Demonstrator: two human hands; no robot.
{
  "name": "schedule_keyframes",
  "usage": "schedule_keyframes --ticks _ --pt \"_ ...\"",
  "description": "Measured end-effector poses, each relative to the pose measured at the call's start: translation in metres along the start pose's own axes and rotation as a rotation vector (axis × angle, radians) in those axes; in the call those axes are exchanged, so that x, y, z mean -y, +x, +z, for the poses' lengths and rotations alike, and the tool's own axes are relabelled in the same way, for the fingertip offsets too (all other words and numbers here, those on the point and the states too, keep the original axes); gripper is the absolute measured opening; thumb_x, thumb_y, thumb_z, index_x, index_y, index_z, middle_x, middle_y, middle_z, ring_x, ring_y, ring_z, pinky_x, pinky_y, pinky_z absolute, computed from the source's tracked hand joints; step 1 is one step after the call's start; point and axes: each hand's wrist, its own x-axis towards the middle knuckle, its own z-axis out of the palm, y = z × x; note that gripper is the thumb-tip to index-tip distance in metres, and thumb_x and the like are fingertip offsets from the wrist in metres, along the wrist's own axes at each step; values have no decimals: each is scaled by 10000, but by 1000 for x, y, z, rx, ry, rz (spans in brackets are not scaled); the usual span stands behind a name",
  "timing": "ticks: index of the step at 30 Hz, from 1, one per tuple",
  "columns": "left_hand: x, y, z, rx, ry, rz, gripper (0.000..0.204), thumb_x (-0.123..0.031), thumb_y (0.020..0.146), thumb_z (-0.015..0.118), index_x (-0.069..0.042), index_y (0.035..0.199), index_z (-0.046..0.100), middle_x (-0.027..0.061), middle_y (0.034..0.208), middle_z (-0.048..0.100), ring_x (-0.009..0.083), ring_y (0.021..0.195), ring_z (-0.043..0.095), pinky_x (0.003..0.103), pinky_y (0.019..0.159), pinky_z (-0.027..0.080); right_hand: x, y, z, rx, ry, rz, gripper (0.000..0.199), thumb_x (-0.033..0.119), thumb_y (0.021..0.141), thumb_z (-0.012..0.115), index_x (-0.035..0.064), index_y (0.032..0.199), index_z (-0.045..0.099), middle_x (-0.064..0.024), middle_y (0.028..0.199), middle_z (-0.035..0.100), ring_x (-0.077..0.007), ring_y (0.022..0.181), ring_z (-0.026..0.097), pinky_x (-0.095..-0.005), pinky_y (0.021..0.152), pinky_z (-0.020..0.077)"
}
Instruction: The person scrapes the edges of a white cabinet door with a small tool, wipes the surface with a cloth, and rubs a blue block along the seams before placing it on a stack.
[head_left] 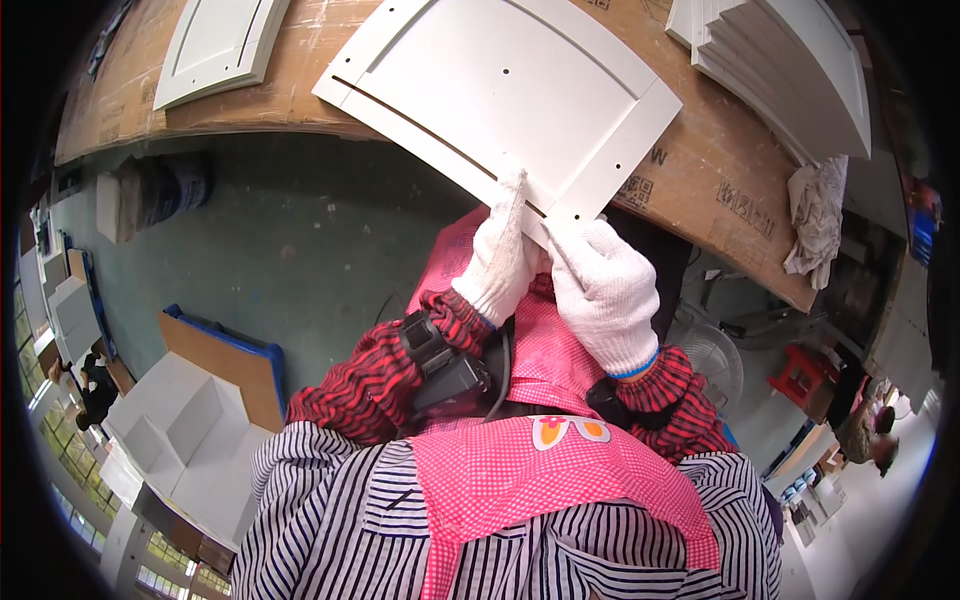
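Observation:
A white framed panel (pixel 500 75), with a recessed middle, a long dark groove and small dark holes, lies across the cardboard-covered table and juts past its near edge. At the panel's near corner, my left hand (pixel 498 262) in a white knit glove grips the edge, one finger stretched along the top face. Just right of it, my right hand (pixel 605 295), gloved alike, is closed with its fingers curled against the same corner. Whatever its fingertips may hold is hidden. The two hands nearly touch.
The cardboard-covered table (pixel 740 195) carries another white panel (pixel 222 45) at left and a stack of white panels (pixel 775 70) at right. A crumpled cloth (pixel 818 220) hangs over the right edge. Nearby stand a fan (pixel 708 365), a red stool (pixel 803 380) and a white-lined box (pixel 190 430).

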Motion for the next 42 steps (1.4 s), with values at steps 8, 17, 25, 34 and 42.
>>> schedule_keyframes --ticks 8,17,25,34,42 --pt "10 15 -26 245 -19 -37 715 -523 1080 502 -4 1535 318 282 1417 564 461 1255 612 571 1051 538 7 -5 0 32 89 38 297 8 867 720 52 1159 756 -150 998 728 -327 840 735 -364 727 600" --pt "7 12 -24 265 -56 -35 713 -514 1086 491 6 1542 317 282 1428 560 451 1240 628 537 1066 536 10 -6 1 84 75 2 331 -6 862 716 54 1185 754 -155 998 726 -317 842 737 -354 727 595" --pt "0 3 -6 180 -107 9 628 -425 1093 534 -4 1516 341 232 1408 582 394 1275 613 541 1057 536 9 1 -4 16 -64 12 359 13 831 737 71 1184 753 -133 959 719 -317 797 729 -369 698 598" --pt "-31 -14 -37 225 235 -137 786 -604 1070 417 65 1481 415 297 1309 652 466 1045 726 456 656 667 -4 2 -18 57 48 13 309 94 828 742 122 1136 753 -44 993 712 -251 799 703 -368 657 572" --pt "-42 -20 -50 291 331 -176 848 -588 1103 219 150 1482 393 395 1250 640 465 983 730 455 713 678 -57 38 -37 -99 -88 179 267 33 874 702 82 1131 757 -125 944 697 -277 799 711 -370 692 572"
